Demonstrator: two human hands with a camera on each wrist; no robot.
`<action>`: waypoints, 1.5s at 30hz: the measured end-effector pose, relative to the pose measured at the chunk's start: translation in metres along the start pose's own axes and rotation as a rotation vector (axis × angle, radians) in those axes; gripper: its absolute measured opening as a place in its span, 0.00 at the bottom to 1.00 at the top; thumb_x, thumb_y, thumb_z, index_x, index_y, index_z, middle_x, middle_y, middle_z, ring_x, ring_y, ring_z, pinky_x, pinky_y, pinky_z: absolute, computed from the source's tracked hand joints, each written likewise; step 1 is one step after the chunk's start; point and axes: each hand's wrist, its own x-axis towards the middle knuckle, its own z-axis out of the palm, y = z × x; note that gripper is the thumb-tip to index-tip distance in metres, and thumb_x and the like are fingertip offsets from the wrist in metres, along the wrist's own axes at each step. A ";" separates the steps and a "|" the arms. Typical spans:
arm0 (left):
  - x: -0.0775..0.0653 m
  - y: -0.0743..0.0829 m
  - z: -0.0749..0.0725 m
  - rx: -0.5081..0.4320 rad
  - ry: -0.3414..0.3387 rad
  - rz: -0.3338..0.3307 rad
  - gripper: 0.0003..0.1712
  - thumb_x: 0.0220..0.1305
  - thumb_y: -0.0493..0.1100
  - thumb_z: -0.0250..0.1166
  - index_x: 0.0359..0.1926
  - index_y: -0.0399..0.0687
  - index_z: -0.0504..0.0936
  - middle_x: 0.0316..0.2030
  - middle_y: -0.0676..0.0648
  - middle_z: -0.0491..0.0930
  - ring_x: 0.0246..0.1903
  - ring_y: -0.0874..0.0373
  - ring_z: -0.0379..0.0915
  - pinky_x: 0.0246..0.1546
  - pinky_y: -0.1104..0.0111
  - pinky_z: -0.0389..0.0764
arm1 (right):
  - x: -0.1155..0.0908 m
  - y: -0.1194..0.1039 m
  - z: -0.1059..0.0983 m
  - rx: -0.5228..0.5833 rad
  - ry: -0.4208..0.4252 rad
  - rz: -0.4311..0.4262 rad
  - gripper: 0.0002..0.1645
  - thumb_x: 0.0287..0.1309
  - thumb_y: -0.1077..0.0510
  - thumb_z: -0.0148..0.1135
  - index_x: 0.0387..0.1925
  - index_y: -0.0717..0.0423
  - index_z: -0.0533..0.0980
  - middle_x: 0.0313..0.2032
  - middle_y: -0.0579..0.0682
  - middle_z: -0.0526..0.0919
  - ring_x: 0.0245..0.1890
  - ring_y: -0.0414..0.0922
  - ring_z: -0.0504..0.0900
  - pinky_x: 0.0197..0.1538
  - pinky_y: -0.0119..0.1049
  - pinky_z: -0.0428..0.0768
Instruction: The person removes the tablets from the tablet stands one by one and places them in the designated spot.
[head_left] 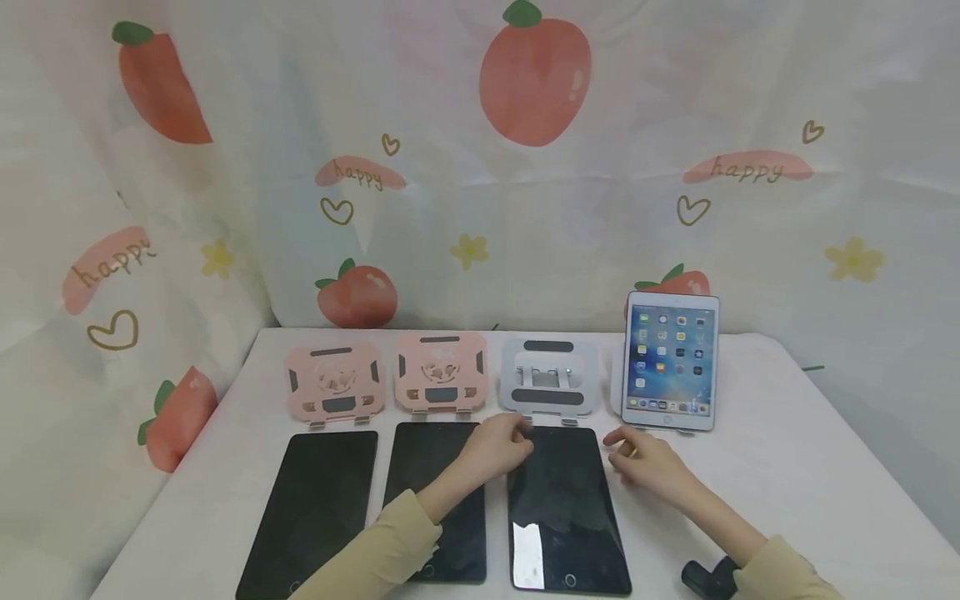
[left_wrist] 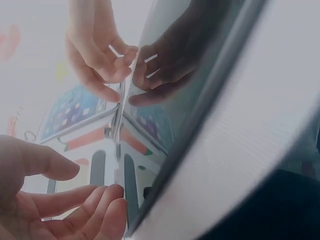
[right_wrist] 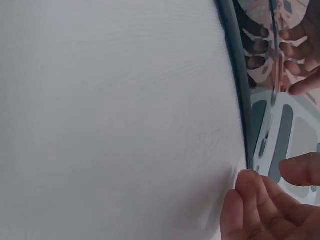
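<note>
A black tablet (head_left: pixel 566 508) lies screen up on the white table, third from the left, in front of a light blue folding stand (head_left: pixel 549 375). My left hand (head_left: pixel 495 450) is over its upper left corner, fingers loosely bent and thumb apart from them. By the upper right corner is my right hand (head_left: pixel 651 465), its fingertips (right_wrist: pixel 248 181) close to the tablet's edge; whether they touch is unclear. In the left wrist view the glossy screen (left_wrist: pixel 175 75) mirrors a hand. Neither hand grips anything.
Two more black tablets (head_left: pixel 318 508) lie to the left, with two pink stands (head_left: pixel 336 379) behind them. A white tablet (head_left: pixel 670 362) with a lit screen leans on a stand at the right. A small black object (head_left: pixel 705 579) is near the right sleeve. Printed cloth hangs behind.
</note>
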 end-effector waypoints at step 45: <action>0.065 0.076 0.024 0.084 0.006 0.093 0.15 0.61 0.41 0.60 0.49 0.47 0.82 0.26 0.54 0.77 0.22 0.65 0.67 0.21 0.76 0.66 | -0.007 0.056 -0.064 -0.041 0.325 -0.093 0.13 0.64 0.62 0.55 0.46 0.65 0.77 0.39 0.60 0.82 0.31 0.28 0.71 0.32 0.21 0.74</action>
